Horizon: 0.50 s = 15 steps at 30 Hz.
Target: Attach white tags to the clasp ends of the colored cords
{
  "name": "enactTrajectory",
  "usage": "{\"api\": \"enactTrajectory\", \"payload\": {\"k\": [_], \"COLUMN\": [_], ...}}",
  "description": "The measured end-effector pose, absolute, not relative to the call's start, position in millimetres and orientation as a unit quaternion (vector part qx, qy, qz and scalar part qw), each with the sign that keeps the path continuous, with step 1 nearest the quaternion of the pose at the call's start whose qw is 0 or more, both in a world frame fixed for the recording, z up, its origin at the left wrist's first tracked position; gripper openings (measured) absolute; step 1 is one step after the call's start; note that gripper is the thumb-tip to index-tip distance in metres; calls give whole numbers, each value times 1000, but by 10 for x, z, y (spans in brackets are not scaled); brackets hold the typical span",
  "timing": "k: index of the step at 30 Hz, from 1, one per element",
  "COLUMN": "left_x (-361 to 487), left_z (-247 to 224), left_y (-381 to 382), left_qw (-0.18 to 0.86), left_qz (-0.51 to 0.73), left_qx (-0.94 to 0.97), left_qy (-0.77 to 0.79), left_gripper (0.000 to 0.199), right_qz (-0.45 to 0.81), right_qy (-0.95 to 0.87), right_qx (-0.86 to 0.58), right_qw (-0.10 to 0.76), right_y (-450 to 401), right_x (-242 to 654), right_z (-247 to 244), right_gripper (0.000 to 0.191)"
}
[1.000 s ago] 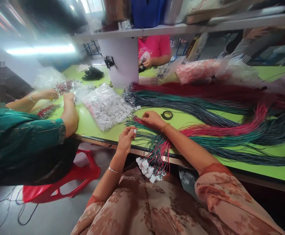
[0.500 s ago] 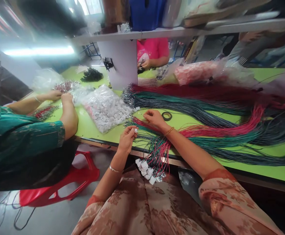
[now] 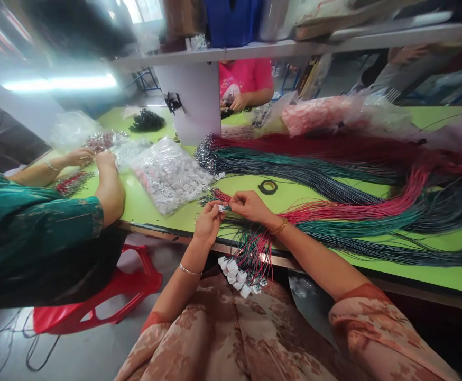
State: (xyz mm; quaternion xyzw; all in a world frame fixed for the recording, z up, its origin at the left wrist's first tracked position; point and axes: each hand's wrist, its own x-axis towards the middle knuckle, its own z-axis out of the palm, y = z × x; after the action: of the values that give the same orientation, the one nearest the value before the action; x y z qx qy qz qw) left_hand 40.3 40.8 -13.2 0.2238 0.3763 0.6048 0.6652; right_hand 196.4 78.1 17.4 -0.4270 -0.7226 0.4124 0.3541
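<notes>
Left hand point(image 3: 208, 221) and right hand point(image 3: 250, 206) reach forward, nearly meeting above near side of green worktop point(image 3: 146, 203). Clear bag point(image 3: 173, 177) of white pieces beyond left hand; black tape roll point(image 3: 268, 187) just past right hand; shelf point(image 3: 294, 48) farther off, higher. Left hand pinches white connector point(image 3: 221, 208) at fingertips; right hand narrow, gripping thin wire point(image 3: 227, 208) beside connector.

Floral slvs point(image 3: 385, 330) w/ rust cuffs point(image 3: 363, 293)
</notes>
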Motion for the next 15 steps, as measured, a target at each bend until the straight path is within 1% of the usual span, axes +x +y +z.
{"api": "enactTrajectory", "payload": {"k": [5, 10, 15], "left_x": [417, 423, 475], "left_z": [-114, -114, -143], "left_y": [379, 383, 393], "left_qw": [656, 631, 621], "left_qz": [613, 632, 635], "left_qx": [229, 248, 257], "left_qy": [375, 375, 382], "left_gripper": [9, 16, 22], "right_qz": [415, 434, 426], "right_qy": [-718, -701, -705], "right_qx": [-437, -446, -445], "right_qw": [348, 348, 351], "right_y": [787, 797, 793], "right_x": [1957, 1943, 1931], "right_z": [164, 144, 115], "right_gripper": [19, 20, 21]}}
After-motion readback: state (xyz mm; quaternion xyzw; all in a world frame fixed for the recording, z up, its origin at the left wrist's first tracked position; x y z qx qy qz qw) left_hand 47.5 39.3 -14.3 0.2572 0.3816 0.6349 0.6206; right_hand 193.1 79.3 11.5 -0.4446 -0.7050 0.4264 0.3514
